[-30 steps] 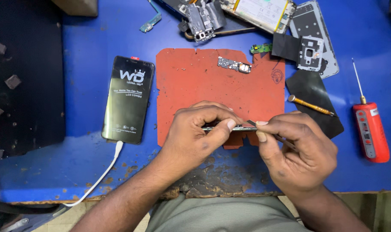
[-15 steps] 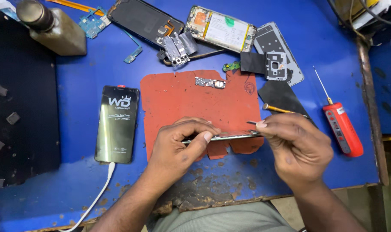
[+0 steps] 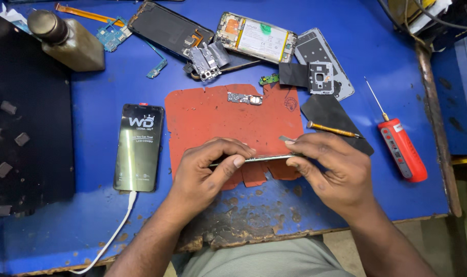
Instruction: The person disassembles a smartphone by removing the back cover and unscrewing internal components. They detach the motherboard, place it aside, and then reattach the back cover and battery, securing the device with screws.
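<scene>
My left hand (image 3: pixel 209 169) and my right hand (image 3: pixel 332 166) together hold a thin metallic strip-like part (image 3: pixel 267 158) edge-on, level above the front of a red work mat (image 3: pixel 213 115). The left thumb and fingers pinch its left end. The right fingers pinch its right end, with a small grey pick (image 3: pixel 287 138) sticking up between them. A small circuit board (image 3: pixel 245 98) lies at the mat's far edge. What the part is cannot be told from this angle.
A lit phone (image 3: pixel 138 146) on a white cable lies left of the mat. At the back lie an opened phone body (image 3: pixel 255 37), a black screen panel (image 3: pixel 169 26), covers and a bottle (image 3: pixel 69 42). A red powered screwdriver (image 3: pixel 400 146) and a yellow tool (image 3: pixel 334 129) lie right.
The view has pulled back and tilted up, showing more of the back of the bench. Both hands keep their grip on the thin part, which stays over the mat's front edge.
</scene>
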A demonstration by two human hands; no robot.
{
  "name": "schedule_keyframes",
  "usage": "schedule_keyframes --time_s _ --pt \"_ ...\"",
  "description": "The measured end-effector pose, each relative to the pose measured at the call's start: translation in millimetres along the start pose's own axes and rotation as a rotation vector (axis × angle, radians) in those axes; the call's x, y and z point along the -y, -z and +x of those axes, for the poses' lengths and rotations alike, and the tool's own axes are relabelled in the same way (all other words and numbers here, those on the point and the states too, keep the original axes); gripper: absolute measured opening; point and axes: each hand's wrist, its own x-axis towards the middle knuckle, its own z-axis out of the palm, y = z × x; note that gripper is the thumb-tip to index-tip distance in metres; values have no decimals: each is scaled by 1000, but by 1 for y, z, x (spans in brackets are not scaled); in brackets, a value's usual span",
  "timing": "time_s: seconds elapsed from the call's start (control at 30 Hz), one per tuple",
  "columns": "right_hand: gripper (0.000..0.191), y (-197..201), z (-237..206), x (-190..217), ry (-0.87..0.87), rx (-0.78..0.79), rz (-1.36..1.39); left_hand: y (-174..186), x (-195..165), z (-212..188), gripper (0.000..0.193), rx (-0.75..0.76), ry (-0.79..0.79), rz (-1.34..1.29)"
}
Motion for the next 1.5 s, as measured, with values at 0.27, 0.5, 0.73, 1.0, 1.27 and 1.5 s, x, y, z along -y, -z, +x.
schedule_keyframes --time_s 0.27,0.5,0.73,1.0,1.27,1.5 --pt "19 -3 -3 -5 9 5 40 1 0 0 17 24 19 42" --pt "18 -4 -3 -7 31 1 68 1 -4 1 19 45 -158 150" --pt "17 -5 -2 -8 46 -5 54 -1 -2 2 16 32 -163 148" --pt "18 -5 -3 -9 29 2 63 -1 -2 2 16 42 -74 84" --pt "27 -8 -3 -5 62 -9 -26 3 -8 -2 29 41 89 55" --pt "24 -8 -4 -6 145 6 -81 7 -11 -3 28 47 -92 174"
